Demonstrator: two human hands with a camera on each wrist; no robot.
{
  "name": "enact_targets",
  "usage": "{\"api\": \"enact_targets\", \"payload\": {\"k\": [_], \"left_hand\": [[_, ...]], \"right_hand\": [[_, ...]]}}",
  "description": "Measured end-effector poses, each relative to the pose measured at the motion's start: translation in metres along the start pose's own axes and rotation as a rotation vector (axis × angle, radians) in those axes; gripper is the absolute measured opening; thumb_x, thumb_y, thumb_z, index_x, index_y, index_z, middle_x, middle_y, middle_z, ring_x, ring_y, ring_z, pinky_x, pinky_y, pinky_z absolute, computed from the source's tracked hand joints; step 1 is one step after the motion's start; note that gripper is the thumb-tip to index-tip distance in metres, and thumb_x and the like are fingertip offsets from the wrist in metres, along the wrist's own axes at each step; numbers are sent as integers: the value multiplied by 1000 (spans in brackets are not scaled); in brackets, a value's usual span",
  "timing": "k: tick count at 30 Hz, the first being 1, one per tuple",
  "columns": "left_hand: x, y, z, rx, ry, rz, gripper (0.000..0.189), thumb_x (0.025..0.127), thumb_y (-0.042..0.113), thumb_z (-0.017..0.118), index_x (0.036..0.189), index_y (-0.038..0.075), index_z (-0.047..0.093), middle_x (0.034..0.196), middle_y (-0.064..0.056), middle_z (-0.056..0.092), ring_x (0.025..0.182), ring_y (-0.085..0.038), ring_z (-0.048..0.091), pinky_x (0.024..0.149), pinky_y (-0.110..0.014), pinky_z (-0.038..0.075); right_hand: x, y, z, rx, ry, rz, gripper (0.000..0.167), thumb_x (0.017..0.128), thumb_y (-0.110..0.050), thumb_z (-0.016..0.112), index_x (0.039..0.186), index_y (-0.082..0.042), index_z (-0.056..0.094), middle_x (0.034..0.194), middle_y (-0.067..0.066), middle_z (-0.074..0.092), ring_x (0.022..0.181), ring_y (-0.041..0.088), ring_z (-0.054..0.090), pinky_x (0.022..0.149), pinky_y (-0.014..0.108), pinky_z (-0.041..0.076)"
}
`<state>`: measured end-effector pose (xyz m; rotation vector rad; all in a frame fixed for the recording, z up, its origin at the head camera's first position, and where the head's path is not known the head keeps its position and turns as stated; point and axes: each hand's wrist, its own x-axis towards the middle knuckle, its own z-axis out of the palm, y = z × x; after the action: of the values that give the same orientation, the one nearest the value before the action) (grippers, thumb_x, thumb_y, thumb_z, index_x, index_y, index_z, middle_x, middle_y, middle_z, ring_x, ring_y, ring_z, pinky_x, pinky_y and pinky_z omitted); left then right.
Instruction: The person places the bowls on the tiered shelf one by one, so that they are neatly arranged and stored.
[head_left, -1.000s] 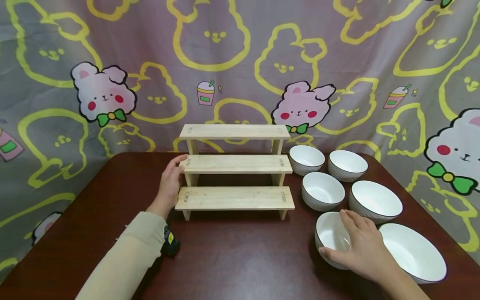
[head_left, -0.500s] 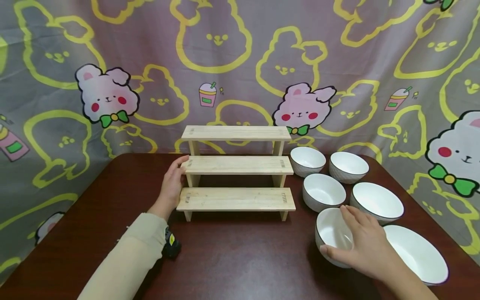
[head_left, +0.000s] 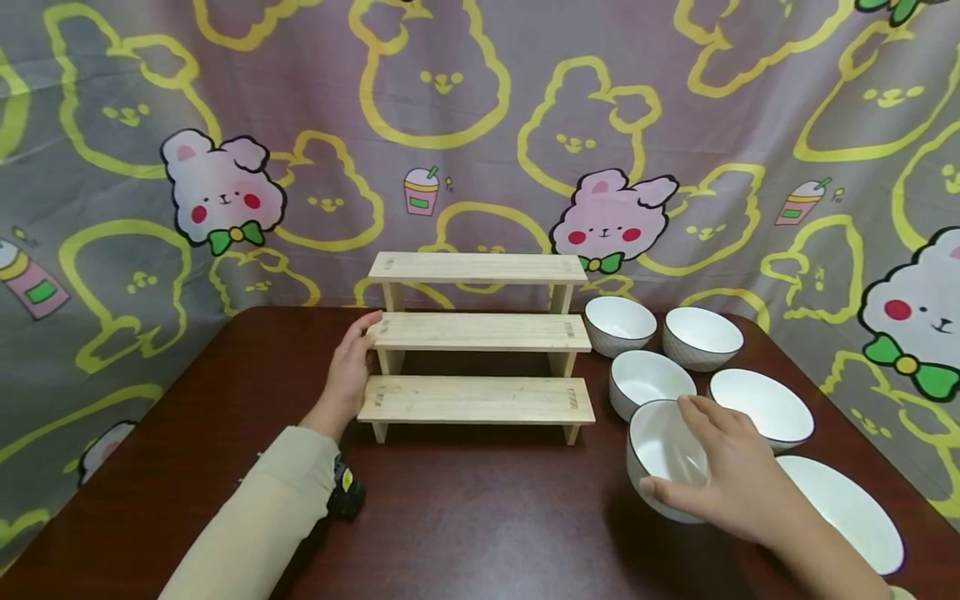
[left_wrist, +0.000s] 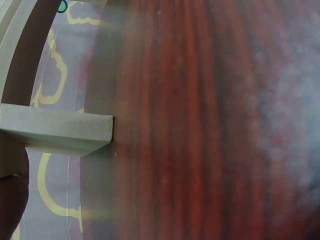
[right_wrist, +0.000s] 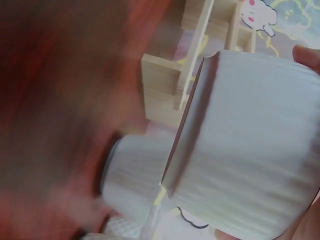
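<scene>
My right hand (head_left: 738,475) grips a white bowl (head_left: 663,446) at its rim, thumb at the near side and fingers at the far side. Tilted a little, the bowl hangs above the table, and the right wrist view shows its pale outside and foot ring (right_wrist: 187,130). At the left end of a three-tier wooden shelf (head_left: 476,398), my left hand (head_left: 347,375) holds the end of the middle tier, fingertips on its edge. Part of a finger (left_wrist: 12,195) shows beside the wood in the left wrist view.
Several more white bowls, such as one (head_left: 648,379) right behind the held one and a wide one (head_left: 843,512) under the right forearm, stand on the right of the dark table (head_left: 480,517). A black object (head_left: 347,493) is by the left sleeve. A patterned curtain (head_left: 480,167) hangs behind.
My right hand has raised the bowl off the table, and it now overlaps the bowl behind it. The left hand stays at the shelf. The head view has shifted slightly.
</scene>
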<state>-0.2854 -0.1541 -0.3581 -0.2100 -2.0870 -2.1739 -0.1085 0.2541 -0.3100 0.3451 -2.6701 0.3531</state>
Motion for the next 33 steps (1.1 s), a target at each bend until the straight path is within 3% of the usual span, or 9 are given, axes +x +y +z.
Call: {"api": "enact_targets", "payload": {"k": [11,19,33], "left_hand": [[-1,-1,-3,-5,0,19,45,98,15,25,142,9,35,137,-12,39,105,-15,45,89,-28,34],[-1,-4,-3,-35,-26,68,45,98,14,25,141,5,34,134,-15,39,100,-9,48,85,-24,36],[0,-6,-3,-62,-50,88,43,97,13,26,139,5,36,130,-13,40,97,-8,48,84,-24,35]], "right_hand": [[22,-11,-11,34,-40,-37,96,58,-51,77,128,8,49,127,27,48,105,47,44,79,59,35],[40,-22,-22,48,-43,-102,93,60,-50,76,128,7,49,126,27,49,108,47,43,81,57,38],[78,-47,-28,68,-126,-139,91,65,-52,72,131,6,47,131,23,46,116,41,41,86,54,37]]}}
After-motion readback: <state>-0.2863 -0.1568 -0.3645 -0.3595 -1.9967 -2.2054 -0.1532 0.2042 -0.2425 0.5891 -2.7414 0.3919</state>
